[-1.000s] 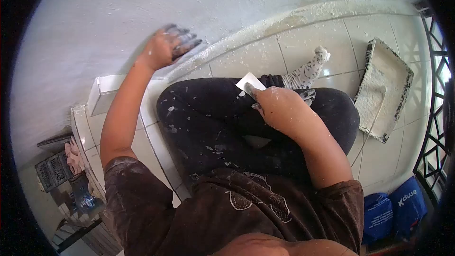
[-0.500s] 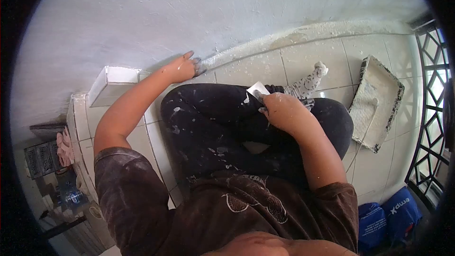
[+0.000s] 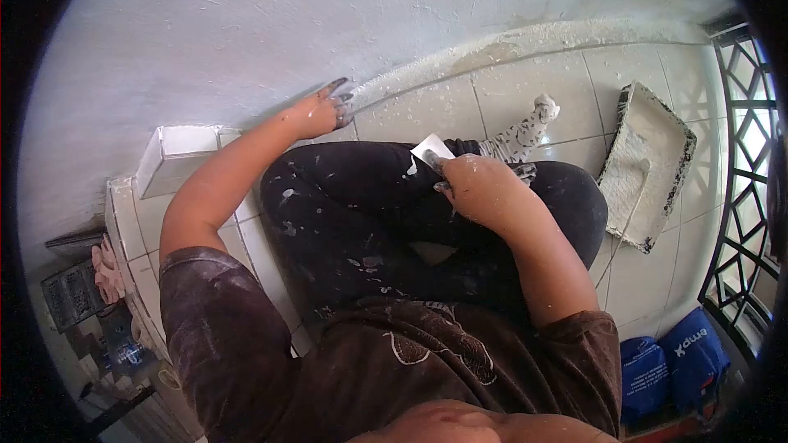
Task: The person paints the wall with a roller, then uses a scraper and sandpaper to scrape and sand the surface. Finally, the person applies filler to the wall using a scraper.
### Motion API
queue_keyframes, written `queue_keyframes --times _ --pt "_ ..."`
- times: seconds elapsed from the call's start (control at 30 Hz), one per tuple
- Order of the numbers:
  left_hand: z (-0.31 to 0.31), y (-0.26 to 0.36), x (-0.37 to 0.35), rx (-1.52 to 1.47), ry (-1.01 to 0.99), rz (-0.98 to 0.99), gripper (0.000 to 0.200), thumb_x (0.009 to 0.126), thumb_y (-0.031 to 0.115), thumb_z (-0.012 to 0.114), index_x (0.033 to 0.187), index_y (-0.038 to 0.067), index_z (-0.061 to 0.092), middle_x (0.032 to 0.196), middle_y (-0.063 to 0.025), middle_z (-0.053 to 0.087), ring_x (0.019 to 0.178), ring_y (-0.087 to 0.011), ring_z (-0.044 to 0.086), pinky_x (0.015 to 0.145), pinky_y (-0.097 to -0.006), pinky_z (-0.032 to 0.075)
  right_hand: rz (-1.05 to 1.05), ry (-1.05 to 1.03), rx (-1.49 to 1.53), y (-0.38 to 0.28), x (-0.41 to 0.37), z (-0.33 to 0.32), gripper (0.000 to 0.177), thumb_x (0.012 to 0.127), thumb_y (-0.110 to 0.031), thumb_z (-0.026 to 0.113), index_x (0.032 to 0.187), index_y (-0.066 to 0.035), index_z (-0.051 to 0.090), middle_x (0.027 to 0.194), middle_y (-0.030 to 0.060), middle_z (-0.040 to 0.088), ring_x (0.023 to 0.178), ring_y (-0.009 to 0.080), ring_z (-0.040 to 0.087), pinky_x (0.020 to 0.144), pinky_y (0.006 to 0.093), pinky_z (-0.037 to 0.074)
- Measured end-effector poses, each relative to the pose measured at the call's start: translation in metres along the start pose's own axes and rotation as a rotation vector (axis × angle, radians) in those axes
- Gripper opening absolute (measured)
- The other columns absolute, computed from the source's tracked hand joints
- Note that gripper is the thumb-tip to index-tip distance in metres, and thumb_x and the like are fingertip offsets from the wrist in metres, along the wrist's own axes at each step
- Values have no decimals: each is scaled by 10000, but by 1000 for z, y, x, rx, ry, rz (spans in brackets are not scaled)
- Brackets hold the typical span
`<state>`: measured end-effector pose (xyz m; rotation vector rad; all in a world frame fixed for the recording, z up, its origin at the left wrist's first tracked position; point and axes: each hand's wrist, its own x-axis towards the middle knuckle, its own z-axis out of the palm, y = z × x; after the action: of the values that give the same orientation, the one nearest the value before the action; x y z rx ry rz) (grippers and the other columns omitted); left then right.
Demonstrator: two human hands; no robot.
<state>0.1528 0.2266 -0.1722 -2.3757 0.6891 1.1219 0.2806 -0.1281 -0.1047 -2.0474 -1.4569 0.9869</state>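
White plastered wall (image 3: 246, 16); tiled floor (image 3: 525, 90) strewn with plaster crumbs. Left hand (image 3: 322, 112): fingers extended, grey-coated, tips touching the wall's foot, holding nothing. Right hand (image 3: 480, 189): clamped on a white scraper (image 3: 430, 148), over the knee. Judgement: use light, even fingertip pressure along the joint and keep the blade clean. Blue bag (image 3: 694, 353): inverted lettering, apparently "empx".

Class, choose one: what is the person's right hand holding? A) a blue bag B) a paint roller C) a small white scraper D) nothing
C: the right hand is closed on a small white scraper, whose flat blade sticks out above the dark trousers.
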Motion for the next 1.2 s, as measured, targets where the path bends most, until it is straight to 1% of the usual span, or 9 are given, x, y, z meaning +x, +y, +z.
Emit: queue_keyframes --times 0.1,0.2,0.3,0.33,0.43,0.53,0.63,0.67,1.2 --pt "30 -3 2 95 447 -106 400 943 247 444 1322 186 559 1456 -122 470 1444 -263 285 1196 -547 75 11 -33 -11 2 1 3 229 875 -154 615 1045 0 622 904 238 662 888 422 637 788 503 500" --pt "43 1 11 263 371 -267 384 951 257 434 1292 197 599 1447 -111 485 1440 -250 296 1198 -533 79 -1 -31 -21 0 0 1 235 881 -168 612 1048 -4 623 900 237 662 886 422 637 784 504 500" --pt "6 21 16 174 -149 -221 436 943 183 433 1368 243 512 1339 -58 588 1262 -245 533 1195 -517 110 27 -33 -27 -3 1 -2 243 885 -190 612 1040 -2 619 913 239 659 892 421 634 785 505 498" --pt "-14 27 14 -20 -333 -215 428 947 167 433 1351 263 536 1213 -47 652 1181 -232 589 1160 -553 192 30 -31 -31 -3 1 -1 243 887 -193 613 1033 0 618 919 240 658 898 421 632 788 507 496" --pt "0 37 -3 -116 34 -374 446 923 140 488 1350 254 545 1072 -44 690 1080 -245 639 1055 -515 378 44 -25 -46 -2 2 -1 247 890 -208 615 1013 6 615 938 242 651 914 422 625 799 511 491" --pt "21 36 -10 -569 250 -755 429 863 171 600 1290 211 588 1008 -103 698 978 -288 669 898 -464 497 38 -19 -36 -4 1 -1 274 887 -243 629 999 7 614 959 237 643 934 425 615 811 507 485" --pt "18 36 -11 -605 106 -784 383 784 219 710 1150 118 665 978 -154 692 933 -320 673 812 -423 540 66 -57 -96 -10 3 -3 265 878 -163 608 1090 -6 619 969 245 661 950 417 633 830 501 503" --pt "28 32 -4 -586 59 -712 321 750 248 749 997 48 705 975 -171 693 921 -321 681 793 -442 546 72 -51 -109 -11 4 -1 266 886 -179 607 1086 -4 619 985 247 657 964 423 625 843 502 496" --pt "30 18 22 -586 -145 -753 379 701 287 772 1025 95 734 1041 -77 719 967 -226 702 786 -354 561 178 -99 -158 -15 19 5 279 899 -235 614 1058 -6 624 1006 242 653 979 420 621 857 507 487"
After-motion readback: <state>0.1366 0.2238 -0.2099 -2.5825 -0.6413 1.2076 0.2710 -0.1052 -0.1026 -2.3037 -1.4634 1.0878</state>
